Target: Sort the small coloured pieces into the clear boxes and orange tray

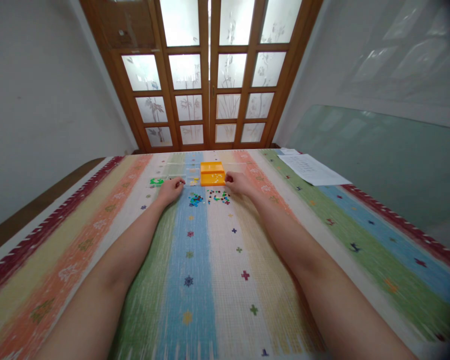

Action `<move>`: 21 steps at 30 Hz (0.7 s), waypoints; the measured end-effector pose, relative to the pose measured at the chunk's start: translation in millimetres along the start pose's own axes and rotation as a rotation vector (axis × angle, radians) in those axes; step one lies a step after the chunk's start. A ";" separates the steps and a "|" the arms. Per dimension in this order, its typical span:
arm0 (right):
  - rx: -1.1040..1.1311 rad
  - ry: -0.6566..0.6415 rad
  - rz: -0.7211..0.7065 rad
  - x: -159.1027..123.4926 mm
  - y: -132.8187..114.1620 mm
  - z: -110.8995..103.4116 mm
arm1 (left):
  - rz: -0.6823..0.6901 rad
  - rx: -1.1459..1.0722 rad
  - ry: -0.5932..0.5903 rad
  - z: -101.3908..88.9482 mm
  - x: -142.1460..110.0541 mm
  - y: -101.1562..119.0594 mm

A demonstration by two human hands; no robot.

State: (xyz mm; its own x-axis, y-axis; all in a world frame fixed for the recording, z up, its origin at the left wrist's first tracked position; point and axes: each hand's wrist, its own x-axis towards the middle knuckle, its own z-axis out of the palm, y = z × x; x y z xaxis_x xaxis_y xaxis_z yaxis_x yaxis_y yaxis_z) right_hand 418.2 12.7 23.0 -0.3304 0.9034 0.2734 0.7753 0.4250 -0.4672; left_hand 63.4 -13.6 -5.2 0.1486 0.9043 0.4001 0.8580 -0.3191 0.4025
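An open orange box (212, 179) with its lid tilted up at the back stands at the far part of the table, with small pale pieces inside. My right hand (237, 183) is at the box's right side, fingers curled together; whatever they hold is hidden. To the left, my left hand (171, 190) has its fingertips pinched beside a clear plastic case (192, 172), and I cannot make out anything between them. Small blue and dark pieces (196, 200) lie in a heap in front of the box. A looser scatter of mixed coloured pieces (219, 196) lies to its right.
Green pieces (157, 181) sit left of my left hand, in or on clear plastic. White printed sheets (311, 169) lie at the table's far right. A striped cloth (189, 310) covers the table. Behind stand wooden glass-paned doors (210, 90).
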 end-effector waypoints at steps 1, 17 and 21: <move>0.025 0.048 0.008 0.4 1.0 3.9 | 0.001 0.003 -0.003 0.4 -0.2 0.7; 0.319 0.136 0.101 6.3 -0.9 20.5 | 0.070 0.085 -0.129 1.4 -4.5 25.2; 0.245 0.048 0.030 -0.2 -17.1 17.3 | 0.079 0.093 -0.156 1.1 -4.7 26.5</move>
State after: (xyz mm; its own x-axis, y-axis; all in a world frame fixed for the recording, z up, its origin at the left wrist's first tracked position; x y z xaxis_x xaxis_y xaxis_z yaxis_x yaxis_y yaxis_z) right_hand 395.8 6.2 16.3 -0.2793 0.9144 0.2930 0.6290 0.4049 -0.6637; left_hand 86.0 -26.1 2.7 0.2858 0.9128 0.2919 0.8814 -0.3699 0.2937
